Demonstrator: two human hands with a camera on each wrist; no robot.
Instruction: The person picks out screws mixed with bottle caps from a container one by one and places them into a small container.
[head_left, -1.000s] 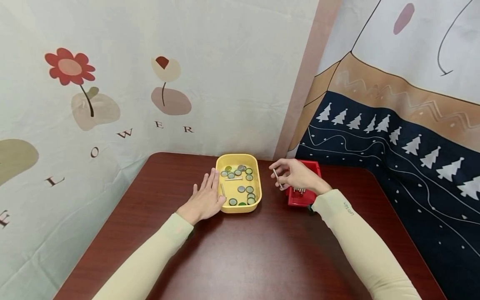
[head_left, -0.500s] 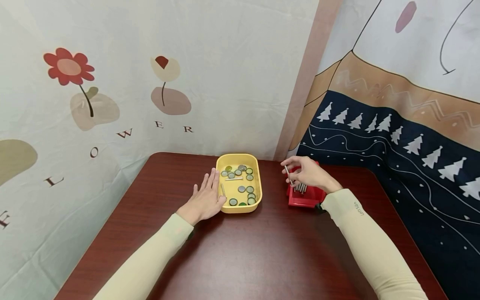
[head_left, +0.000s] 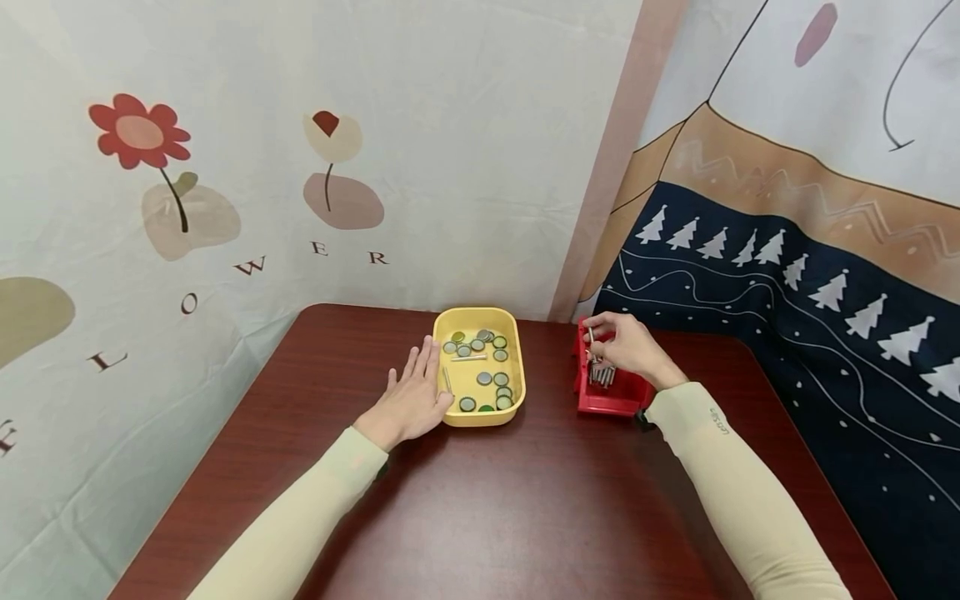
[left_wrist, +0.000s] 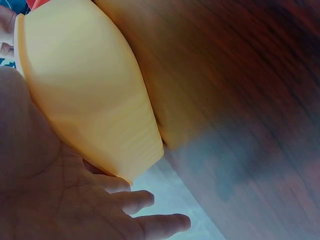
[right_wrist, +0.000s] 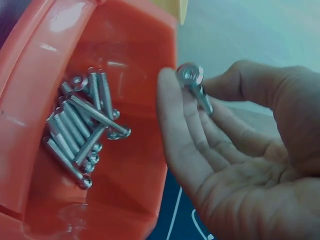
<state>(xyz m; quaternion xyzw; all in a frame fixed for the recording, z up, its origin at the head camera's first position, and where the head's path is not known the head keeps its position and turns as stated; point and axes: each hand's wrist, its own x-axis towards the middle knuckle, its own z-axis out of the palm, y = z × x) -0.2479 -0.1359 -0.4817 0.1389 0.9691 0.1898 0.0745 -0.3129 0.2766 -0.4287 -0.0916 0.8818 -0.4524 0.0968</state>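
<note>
My left hand (head_left: pixel 408 402) rests with straight fingers along the left side of a yellow tray (head_left: pixel 480 420); in the left wrist view the palm faces the tray's outer wall. Inside the tray lie several bottle caps (head_left: pixel 484 378) and two bolts (head_left: pixel 469 358). My right hand (head_left: pixel 630 348) pinches a silver bolt (right_wrist: pixel 191 75) between thumb and fingers, its socket head showing in the right wrist view. That hand is over a red bin (head_left: pixel 603 407), which holds a loose heap of bolts (right_wrist: pixel 80 122). The hand covers part of the bin.
The brown table (head_left: pixel 480 508) reaches back to a pale printed cloth (head_left: pixel 465 167) hanging behind it. On the right hangs a dark blue cloth (head_left: pixel 757 317) with white trees. A gap of tabletop separates tray and bin.
My right hand has moved right, from the gap between tray and bin to over the red bin, the bolt still pinched. My left hand stays at the tray.
</note>
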